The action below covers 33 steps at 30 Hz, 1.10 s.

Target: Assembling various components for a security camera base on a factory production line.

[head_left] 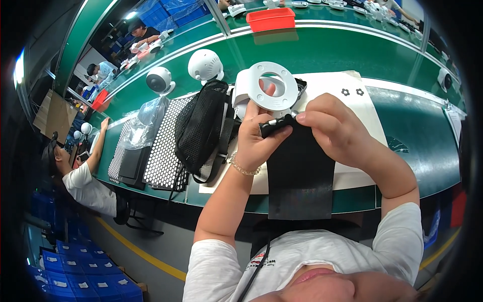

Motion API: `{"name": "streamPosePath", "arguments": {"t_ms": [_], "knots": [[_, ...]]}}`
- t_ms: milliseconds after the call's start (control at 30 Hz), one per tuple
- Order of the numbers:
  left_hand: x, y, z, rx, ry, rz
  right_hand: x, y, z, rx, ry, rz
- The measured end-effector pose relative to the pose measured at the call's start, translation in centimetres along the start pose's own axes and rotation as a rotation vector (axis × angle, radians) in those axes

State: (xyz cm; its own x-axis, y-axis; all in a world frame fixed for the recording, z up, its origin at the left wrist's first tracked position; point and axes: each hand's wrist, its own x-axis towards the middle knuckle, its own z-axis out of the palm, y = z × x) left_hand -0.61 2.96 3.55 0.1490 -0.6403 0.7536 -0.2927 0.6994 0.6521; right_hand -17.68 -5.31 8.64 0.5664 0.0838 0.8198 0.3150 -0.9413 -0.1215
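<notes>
My left hand is closed around a white plastic housing with a round, ring-shaped base that faces me. Its thumb also presses on the cut upper edge of a black sheet, which hangs down over the table's front edge. My right hand pinches at the right end of that upper edge, close below the ring. Whatever small piece lies between its fingertips is too hidden to name. Two small black flower-shaped pads lie on the white board beyond my right hand.
A black mesh bag lies left of my left arm, beside perforated panels and clear plastic bags. Two white rounded devices stand farther back. Beyond the metal rail is a red bin. Another person sits at the left.
</notes>
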Motion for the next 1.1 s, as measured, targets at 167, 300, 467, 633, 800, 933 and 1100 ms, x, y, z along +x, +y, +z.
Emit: {"name": "streamPosePath", "arguments": {"t_ms": [167, 300, 467, 633, 800, 933, 1100], "knots": [[0.3, 0.4, 0.4, -0.065, 0.034, -0.034, 0.3, -1.0, -0.9, -0.019, -0.097, 0.042], [0.4, 0.3, 0.0, -0.167, 0.056, -0.079, 0.4, -2.0, -1.9, 0.383, -0.158, 0.219], [-0.1, 0.5, -0.2, -0.137, -0.147, -0.081, 0.5, -0.1, -2.8, 0.521, 0.103, 0.32], [-0.5, 1.1, 1.6, -0.231, -0.221, -0.004, 0.4, 2.2, -2.7, 0.614, 0.209, 0.47], [-0.9, 1.9, 2.3, -0.281, -0.296, 0.024, 0.4, 2.9, -2.2, 0.686, 0.255, 0.492], [-1.0, 2.5, 2.9, -0.301, -0.349, 0.004, 0.4, 2.5, -2.4, 0.685, 0.238, 0.446], [-1.1, 2.5, 3.2, -0.267, -0.387, -0.028, 0.3, 2.9, -2.4, 0.628, 0.203, 0.492]]}}
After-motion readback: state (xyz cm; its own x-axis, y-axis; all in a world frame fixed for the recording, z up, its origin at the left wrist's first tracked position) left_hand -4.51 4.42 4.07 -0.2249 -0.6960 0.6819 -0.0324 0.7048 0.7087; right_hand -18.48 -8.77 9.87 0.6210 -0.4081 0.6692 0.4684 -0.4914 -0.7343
